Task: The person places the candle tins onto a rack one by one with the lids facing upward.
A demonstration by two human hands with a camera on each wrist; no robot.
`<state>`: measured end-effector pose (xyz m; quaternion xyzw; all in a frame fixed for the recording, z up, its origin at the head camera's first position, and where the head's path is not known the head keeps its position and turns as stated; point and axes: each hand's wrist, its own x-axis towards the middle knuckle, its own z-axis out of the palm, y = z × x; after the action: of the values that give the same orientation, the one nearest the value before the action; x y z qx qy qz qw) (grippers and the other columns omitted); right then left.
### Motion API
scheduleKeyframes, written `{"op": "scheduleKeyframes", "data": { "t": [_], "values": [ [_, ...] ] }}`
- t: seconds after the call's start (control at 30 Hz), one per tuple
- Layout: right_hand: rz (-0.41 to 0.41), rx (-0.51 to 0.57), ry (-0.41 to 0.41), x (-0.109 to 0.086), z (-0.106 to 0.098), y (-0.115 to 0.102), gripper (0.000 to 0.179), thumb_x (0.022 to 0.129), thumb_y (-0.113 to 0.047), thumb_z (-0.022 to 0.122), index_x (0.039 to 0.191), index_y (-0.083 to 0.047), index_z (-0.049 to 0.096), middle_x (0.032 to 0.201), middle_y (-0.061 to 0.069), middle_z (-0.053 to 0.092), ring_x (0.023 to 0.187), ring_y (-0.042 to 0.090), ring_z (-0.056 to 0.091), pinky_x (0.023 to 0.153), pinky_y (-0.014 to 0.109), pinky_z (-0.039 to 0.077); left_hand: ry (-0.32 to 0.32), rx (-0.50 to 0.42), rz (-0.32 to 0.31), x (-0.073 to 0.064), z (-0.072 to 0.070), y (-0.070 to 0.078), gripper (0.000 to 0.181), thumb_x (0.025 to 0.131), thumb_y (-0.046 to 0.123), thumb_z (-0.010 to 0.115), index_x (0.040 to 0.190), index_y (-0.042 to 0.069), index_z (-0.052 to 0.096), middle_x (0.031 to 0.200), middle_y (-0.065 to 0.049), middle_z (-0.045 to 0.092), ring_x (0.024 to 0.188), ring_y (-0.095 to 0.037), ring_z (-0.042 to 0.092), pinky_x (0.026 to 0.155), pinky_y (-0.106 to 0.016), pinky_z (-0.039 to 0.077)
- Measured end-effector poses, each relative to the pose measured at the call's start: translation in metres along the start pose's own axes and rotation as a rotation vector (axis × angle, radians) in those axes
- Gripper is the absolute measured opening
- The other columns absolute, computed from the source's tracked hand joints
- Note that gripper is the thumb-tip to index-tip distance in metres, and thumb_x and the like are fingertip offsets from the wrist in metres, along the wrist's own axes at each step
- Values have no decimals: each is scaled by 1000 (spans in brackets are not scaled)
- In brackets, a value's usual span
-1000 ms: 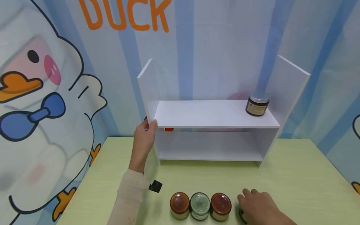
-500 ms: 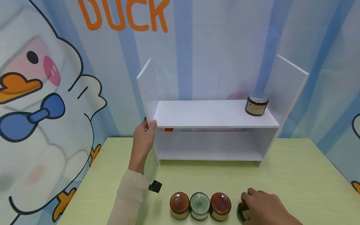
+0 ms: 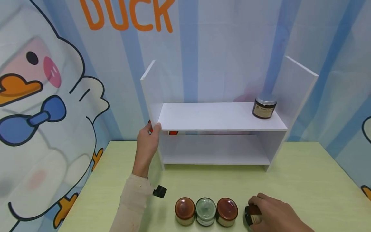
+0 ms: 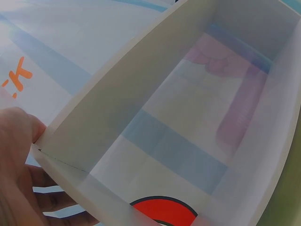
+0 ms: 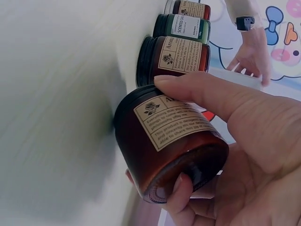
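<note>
My right hand grips an amber candle jar with a dark lid and tan label, low over the table at the front right. The jar is tilted, its base toward my palm; in the head view my fingers hide much of it. My left hand holds the left side panel of a white two-tier shelf, thumb in front and fingers around the outer side. Another dark candle jar with a silver-grey top stands on the upper board at the right.
Left of my right hand, an amber jar, a green jar and a second amber jar stand in a row, lids down, on the pale green table. A duck-printed backdrop hangs behind the shelf.
My right hand has shifted slightly right, and the jar in it has tipped, so more of its side and label shows. The left hand stays on the shelf panel.
</note>
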<state>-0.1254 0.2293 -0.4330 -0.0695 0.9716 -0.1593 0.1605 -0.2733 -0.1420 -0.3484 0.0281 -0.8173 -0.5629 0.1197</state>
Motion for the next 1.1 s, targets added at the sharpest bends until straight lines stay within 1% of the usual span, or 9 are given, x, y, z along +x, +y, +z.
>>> {"op": "scheduleKeyframes", "data": {
  "t": [0.23,0.4,0.53,0.67,0.77,0.83,1.0,1.1],
  "values": [
    [33,58,3,0,1,3,51,65,-39,93,107,-23,69,91,-10,58,79,11,55,73,41,49,4,-5,-3,1,0,0,59,103,46,48,149,9,52,145,-13,55,119,-29,51,99,-53,44],
    [81,111,-12,1,1,4,55,65,-44,92,110,-22,69,94,-9,61,82,12,56,75,42,50,7,-12,-4,0,0,0,59,103,46,48,149,8,52,145,-13,54,119,-29,51,99,-52,44],
    [112,151,-7,0,2,5,60,65,-48,92,113,-21,69,97,-8,63,85,13,57,76,42,50,1,-17,-1,0,0,0,60,103,46,48,150,9,50,147,-12,54,119,-29,51,99,-51,43],
    [100,174,20,0,4,6,64,65,-49,92,115,-17,68,101,-6,65,86,14,59,76,43,51,5,-9,2,0,0,0,60,103,45,48,151,10,49,148,-12,53,121,-28,50,100,-51,43],
    [87,197,43,-1,6,7,63,65,-46,93,114,-14,68,98,-5,64,84,13,58,73,40,50,12,-1,1,0,0,0,60,103,45,48,151,10,49,148,-13,53,121,-28,50,100,-51,43],
    [93,217,48,-1,6,7,63,65,-43,93,114,-14,68,97,-4,64,82,14,56,71,37,49,14,0,0,0,-1,1,60,103,45,48,151,10,49,148,-13,52,121,-28,50,100,-51,43],
    [106,235,38,1,6,9,69,66,-43,93,121,-12,66,110,-1,64,85,15,56,72,37,50,10,-5,-4,0,-1,0,60,103,44,48,152,10,48,150,-12,50,124,-27,49,102,-52,43],
    [105,246,39,1,7,10,71,66,-43,93,122,-11,65,112,0,64,86,15,56,73,37,50,7,-7,-8,0,-1,0,61,103,45,48,152,9,47,151,-12,50,125,-27,49,102,-52,43]
  ]
}}
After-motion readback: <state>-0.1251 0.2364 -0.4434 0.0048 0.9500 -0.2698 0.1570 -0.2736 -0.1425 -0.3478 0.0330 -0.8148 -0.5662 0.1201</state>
